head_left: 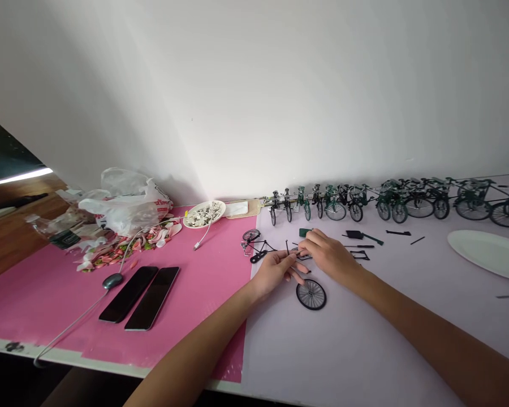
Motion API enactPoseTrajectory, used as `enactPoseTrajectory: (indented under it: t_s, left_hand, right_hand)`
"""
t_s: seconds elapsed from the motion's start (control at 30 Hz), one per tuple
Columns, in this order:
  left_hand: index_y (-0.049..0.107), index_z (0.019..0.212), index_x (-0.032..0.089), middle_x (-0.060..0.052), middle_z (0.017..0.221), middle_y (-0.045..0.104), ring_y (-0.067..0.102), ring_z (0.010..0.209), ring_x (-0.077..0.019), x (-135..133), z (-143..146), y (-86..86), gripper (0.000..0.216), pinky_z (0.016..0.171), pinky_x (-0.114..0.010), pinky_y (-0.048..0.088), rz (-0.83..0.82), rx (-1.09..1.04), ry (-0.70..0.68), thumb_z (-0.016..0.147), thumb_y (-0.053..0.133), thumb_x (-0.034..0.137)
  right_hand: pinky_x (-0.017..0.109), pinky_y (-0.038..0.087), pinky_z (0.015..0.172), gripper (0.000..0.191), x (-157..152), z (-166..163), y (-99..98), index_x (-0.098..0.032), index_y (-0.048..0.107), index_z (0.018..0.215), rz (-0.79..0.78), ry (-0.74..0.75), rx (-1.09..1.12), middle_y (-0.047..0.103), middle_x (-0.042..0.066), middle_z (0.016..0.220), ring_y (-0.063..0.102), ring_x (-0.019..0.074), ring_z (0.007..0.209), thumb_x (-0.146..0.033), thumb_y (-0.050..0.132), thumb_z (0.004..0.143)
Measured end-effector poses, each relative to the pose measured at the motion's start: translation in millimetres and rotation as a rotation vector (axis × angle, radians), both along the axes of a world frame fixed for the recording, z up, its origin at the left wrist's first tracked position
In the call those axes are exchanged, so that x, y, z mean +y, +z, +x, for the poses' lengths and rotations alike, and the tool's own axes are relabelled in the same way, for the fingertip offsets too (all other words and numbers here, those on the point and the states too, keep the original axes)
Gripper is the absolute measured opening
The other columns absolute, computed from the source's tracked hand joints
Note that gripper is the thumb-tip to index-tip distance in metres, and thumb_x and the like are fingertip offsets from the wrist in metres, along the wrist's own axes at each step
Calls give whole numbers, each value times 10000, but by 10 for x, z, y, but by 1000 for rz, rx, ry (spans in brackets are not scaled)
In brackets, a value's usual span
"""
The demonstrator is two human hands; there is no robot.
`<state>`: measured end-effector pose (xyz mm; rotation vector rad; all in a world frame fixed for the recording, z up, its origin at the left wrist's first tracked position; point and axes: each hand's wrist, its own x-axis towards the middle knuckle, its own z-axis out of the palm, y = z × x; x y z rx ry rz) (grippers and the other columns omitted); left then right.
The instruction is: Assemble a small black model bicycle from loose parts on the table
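Observation:
My left hand and my right hand meet over the pale table sheet, fingers pinched together on a small dark model-bicycle part between them. A loose spoked wheel lies flat just below my hands. To the left lies a partly built black bicycle frame with one wheel. A green piece and several black parts are scattered beyond my right hand.
A row of finished green and black model bicycles lines the wall. A white plate sits at right. On the pink mat lie two phones, a cable, a bowl, plastic bags and wrappers.

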<state>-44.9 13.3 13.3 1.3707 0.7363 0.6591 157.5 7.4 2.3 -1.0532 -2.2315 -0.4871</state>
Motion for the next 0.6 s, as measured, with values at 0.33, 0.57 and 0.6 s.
enactPoseTrajectory:
  t_s: [0.33, 0.57, 0.6]
  left_hand:
    - [707, 1055, 115, -105, 900, 776, 708, 600, -137, -12, -14, 23, 482, 546, -224, 332, -4, -20, 46, 886, 634, 561]
    - [717, 1104, 117, -101, 896, 776, 704, 598, -131, 6, -15, -3, 469, 534, -216, 336, -1, -30, 50, 889, 642, 528]
    - [716, 1118, 119, -100, 897, 777, 702, 597, -130, 9, -15, -10, 472, 533, -215, 338, 2, -34, 50, 890, 642, 525]
  right_hand:
    - [313, 585, 712, 210, 11, -75, -204, -233, 576, 960, -304, 127, 533, 537, 47, 939, 676, 178, 850, -101, 415, 983]
    - [333, 561, 701, 172, -22, -129, -157, -234, 594, 898, -395, 109, 666, 578, 55, 903, 634, 197, 802, -232, 460, 1007]
    - [331, 555, 693, 175, -25, -134, -152, -234, 600, 897, -408, 104, 683, 581, 56, 903, 625, 196, 791, -260, 468, 1009]
